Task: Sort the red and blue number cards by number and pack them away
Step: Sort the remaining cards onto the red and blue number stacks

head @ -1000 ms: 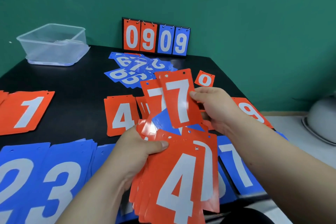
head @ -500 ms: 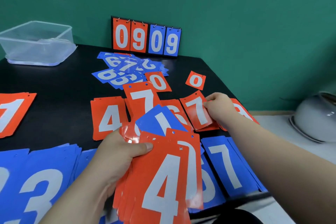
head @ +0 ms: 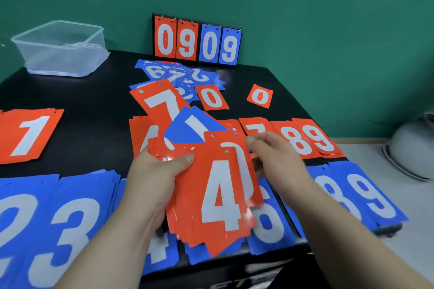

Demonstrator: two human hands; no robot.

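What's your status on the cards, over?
Left hand grips red card fan, 4 in front. Right hand at its edge, grip unclear. Blue card mixed in.

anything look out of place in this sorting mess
Yes. One blue card is tucked into the fan of red cards gripped by the left hand, so the colours are mixed there. Farther back, a red 0 card lies overlapping the edge of the loose blue heap.

Glossy plastic red cards (head: 220,197); clear smooth plastic box (head: 61,51); matt black table (head: 94,101); matt green wall (head: 305,19).
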